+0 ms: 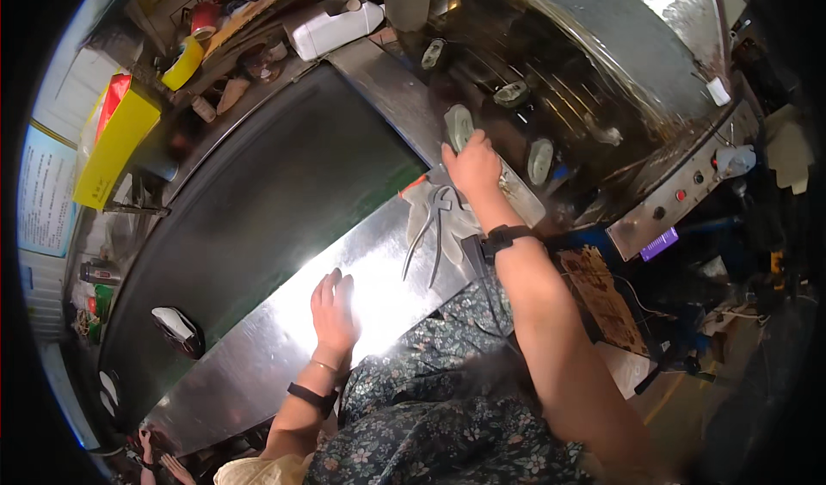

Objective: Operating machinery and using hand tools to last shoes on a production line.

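My right hand (475,168) reaches forward and grips the near end of a pale green, oblong shoe sole (459,122). Thumb and fingers lie on either side of that end. Over the shiny metal ledge (258,330), my left hand (333,311) is open, holding nothing, its fingers stretched forward. Between the two hands, nearer the right, a pair of pliers (440,214) with long grey handles lies on a pale work glove (465,224) with an orange edge. More pale green soles, one of them (540,161) right of my right hand, lie in the dark machine bed.
A dark conveyor belt (275,175) runs beyond the ledge, carrying a dark-and-white shoe (177,330). A white container (334,27) and a yellow box (116,141) stand past it. At right is a control panel (675,197) with buttons. Another person's hands (176,468) show at lower left.
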Demonstrator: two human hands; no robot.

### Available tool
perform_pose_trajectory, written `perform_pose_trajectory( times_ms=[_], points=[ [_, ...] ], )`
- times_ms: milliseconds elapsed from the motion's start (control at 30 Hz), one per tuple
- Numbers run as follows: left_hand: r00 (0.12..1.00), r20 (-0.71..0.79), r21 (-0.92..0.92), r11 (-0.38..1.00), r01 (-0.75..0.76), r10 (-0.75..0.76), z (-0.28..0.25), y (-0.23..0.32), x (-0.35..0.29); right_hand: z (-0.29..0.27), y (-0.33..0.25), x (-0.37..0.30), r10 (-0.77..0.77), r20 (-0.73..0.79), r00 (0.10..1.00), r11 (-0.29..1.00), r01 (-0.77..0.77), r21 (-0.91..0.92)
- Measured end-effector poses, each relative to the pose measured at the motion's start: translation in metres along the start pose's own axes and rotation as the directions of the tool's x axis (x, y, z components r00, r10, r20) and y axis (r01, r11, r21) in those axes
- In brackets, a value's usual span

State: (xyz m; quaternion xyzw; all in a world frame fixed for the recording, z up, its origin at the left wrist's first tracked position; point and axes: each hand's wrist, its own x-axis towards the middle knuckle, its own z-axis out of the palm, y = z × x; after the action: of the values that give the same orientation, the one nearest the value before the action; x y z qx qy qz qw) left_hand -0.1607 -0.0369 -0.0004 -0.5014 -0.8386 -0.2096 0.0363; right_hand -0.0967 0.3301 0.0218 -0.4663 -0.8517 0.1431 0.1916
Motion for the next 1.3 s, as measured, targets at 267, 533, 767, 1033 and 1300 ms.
perform_pose_trajectory(
  times_ms=[267,533,767,1033,1300],
  points=[
    [0.992,0.078,-0.03,0.994,0.105,-0.103,0.0,0.003,0.002,0.012,-0.01,0.102,0.439,0.104,0.893,0.869,-0.451,0.205],
    [0.993,0.053,-0.061,0.992,0.109,-0.106,-0.002,0.001,0.005,0.01,0.028,-0.029,-0.226,0.247,0.942,0.818,0.046,0.574],
    [0.994,-0.019,-0.377,0.922,0.095,-0.11,-0.006,-0.028,-0.002,-0.108,0.056,-0.221,-0.364,0.196,0.911,0.816,0.211,0.538],
    [0.635,-0.526,0.569,0.32,0.757,-0.567,-0.135,-0.272,-0.023,-0.089,0.039,-0.278,-0.401,0.145,0.905,0.913,0.382,0.142],
    [0.079,-0.434,-0.031,0.102,0.994,-0.897,-0.14,-0.421,-0.12,-0.085,0.043,-0.286,-0.446,0.077,0.892,0.894,0.439,0.095]
  ],
)
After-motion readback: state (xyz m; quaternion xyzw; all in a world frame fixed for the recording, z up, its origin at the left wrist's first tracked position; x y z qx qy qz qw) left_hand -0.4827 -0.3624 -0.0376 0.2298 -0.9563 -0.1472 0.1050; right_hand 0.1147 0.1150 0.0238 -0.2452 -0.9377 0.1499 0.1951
